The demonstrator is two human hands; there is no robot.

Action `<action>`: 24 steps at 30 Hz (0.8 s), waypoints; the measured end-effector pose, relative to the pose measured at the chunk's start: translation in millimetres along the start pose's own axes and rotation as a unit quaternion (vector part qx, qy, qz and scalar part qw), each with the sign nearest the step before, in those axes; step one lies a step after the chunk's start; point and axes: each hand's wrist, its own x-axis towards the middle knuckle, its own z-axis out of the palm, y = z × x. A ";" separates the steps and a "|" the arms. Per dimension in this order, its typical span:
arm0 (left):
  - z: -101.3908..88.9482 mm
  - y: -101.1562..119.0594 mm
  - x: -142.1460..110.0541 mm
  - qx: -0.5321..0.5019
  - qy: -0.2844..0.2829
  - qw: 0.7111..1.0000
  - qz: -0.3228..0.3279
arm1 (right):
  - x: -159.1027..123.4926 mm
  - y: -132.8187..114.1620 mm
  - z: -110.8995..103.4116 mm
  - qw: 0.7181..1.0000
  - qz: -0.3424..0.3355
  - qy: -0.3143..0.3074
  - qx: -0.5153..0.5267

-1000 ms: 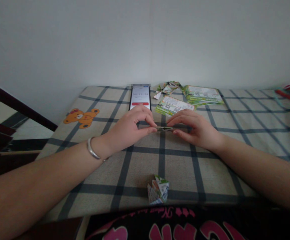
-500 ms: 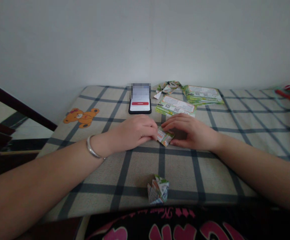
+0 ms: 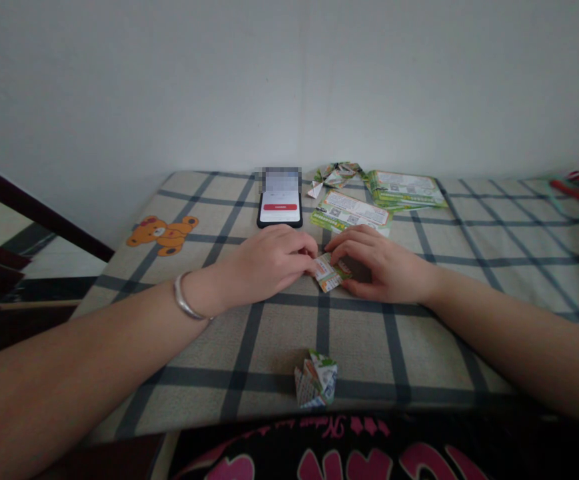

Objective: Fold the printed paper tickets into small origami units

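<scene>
Both hands at a small folded paper, mid-surface between back and front edges.
Left forearm enters from the near left corner of the surface, a silver bangle at the wrist; the left hand is palm down, knuckles raised, fingers bent, fingertips at the paper's left side. Whether they pinch it cannot be determined. Right forearm comes in from the right over the front edge; the right hand lies on its outer side, fingers curved and thumb spread from them in an open arch, tips at the paper's right side. The paper is tilted, printed face visible. A folded paper piece stands near the front edge; a phone lies toward the back edge.
</scene>
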 end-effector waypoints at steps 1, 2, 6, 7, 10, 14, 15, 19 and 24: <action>-0.4 0.6 0.3 0.007 0.001 1.000 0.000 | 0.1 -0.5 0.0 1.000 0.006 0.000 -0.013; -0.6 1.2 0.6 0.011 0.004 1.000 -0.001 | 0.0 -1.0 0.1 1.000 0.013 0.001 -0.027; -1.0 3.9 1.8 0.015 -0.013 1.000 0.005 | -1.4 -3.3 2.1 0.997 0.033 0.006 -0.074; -1.1 4.7 2.0 0.019 -0.020 1.000 0.009 | -1.7 -3.7 2.6 0.996 0.035 0.005 -0.081; -1.0 7.1 2.3 0.039 -0.026 0.999 0.015 | -2.0 -4.2 3.5 0.995 0.034 0.003 -0.091; -0.8 9.3 2.5 0.057 -0.021 0.998 0.013 | -1.9 -2.5 2.7 0.996 0.020 0.001 -0.085; -1.0 9.6 2.7 0.060 -0.019 0.998 0.012 | -1.9 -2.0 2.1 0.996 0.015 -0.001 -0.083; -3.5 9.1 4.0 0.072 -0.018 0.997 0.021 | -2.5 -0.7 -0.5 0.996 -0.001 -0.002 -0.086; -6.1 5.7 4.0 0.071 -0.027 0.997 0.025 | -4.2 0.7 -2.5 0.991 -0.047 0.005 -0.128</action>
